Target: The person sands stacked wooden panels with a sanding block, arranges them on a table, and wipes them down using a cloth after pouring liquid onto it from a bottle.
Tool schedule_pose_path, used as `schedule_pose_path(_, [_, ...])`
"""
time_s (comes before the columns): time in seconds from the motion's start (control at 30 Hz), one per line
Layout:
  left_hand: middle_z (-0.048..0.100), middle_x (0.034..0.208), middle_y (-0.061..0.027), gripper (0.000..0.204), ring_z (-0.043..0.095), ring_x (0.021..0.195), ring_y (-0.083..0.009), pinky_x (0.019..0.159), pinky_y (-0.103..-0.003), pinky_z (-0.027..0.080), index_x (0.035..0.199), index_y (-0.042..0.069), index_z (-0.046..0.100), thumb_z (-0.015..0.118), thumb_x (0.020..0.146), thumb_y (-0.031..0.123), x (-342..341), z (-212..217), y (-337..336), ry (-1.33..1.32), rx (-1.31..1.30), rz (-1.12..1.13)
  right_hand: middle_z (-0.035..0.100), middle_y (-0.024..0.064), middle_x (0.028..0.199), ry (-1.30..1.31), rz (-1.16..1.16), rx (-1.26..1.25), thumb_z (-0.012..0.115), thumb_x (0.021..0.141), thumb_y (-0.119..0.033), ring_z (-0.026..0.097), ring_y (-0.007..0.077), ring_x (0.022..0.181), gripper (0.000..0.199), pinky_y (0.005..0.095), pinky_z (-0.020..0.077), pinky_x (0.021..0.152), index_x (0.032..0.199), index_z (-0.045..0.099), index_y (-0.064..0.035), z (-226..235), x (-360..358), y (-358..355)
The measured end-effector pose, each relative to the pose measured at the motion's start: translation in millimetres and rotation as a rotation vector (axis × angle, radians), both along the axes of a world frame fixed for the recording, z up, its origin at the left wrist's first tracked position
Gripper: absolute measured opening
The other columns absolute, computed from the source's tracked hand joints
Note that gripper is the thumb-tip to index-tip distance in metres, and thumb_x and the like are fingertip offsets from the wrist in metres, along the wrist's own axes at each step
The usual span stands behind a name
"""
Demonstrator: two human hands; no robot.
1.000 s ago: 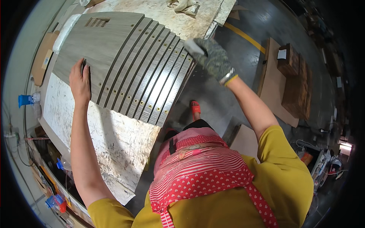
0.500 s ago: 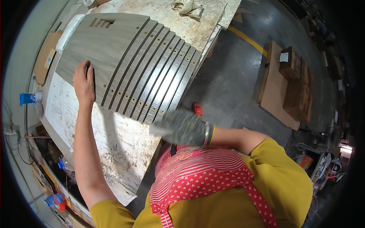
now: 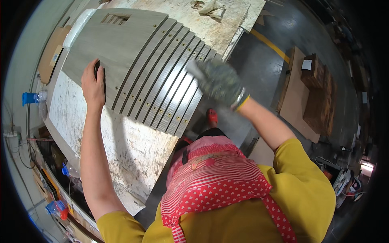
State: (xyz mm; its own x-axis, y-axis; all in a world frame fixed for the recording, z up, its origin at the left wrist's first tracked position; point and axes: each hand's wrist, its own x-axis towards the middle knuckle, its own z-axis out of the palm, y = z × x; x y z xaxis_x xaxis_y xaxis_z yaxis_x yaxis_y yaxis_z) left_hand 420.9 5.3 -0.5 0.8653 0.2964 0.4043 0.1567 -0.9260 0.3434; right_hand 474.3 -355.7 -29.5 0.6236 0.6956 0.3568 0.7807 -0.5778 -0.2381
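- The stack [image 3: 109,46] of grey boards lies on the table [image 3: 137,162], its stepped side reaching near the table's right edge.
- Left hand [image 3: 93,87], bare, rests at the stack's near left edge; whether it grips, I cannot tell.
- Right hand [image 3: 219,83], gloved, holds a blurred pale block [image 3: 195,69] over the stack's right side; contact is unclear.
- Worn tabletop spreads nearward from the stack; a cloth [image 3: 208,9] lies beyond it.
- Floor [image 3: 255,67] stretches rightward from the stack to brown boxes [image 3: 318,99].
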Motion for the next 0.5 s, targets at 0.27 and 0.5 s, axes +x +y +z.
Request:
schedule_pose_path(0.27, [0.056, 0.122, -0.0136, 0.034, 0.05, 0.115, -0.0316, 0.099, -0.038, 0.037, 0.122, 0.007, 0.054, 0.049, 0.093, 0.025, 2.0, -0.6, 3.8, -0.012, -0.005, -0.012, 0.055, 0.0113, 0.083, 0.422, 0.415, 0.172, 0.05, 0.089, -0.017, 0.06, 0.0277, 0.081, 0.032, 0.0422, 0.0492, 0.069, 0.121, 0.053, -0.0168, -9.0, -118.2, 50.5])
schedule_pose_path(0.5, [0.056, 0.123, -0.0142, 0.034, 0.052, 0.115, -0.0297, 0.1, -0.034, 0.037, 0.123, 0.002, 0.053, 0.048, 0.095, 0.02, 2.2, 0.7, 4.8, -0.012, 0.015, -0.019, 0.059, 0.0181, 0.102, 0.265, -0.222, 0.228, 0.056, 0.087, -0.026, 0.055, 0.0307, 0.1, 0.048, 0.0408, 0.0443, 0.088, 0.128, 0.048, -0.003, 4.6, 41.4, -16.6])
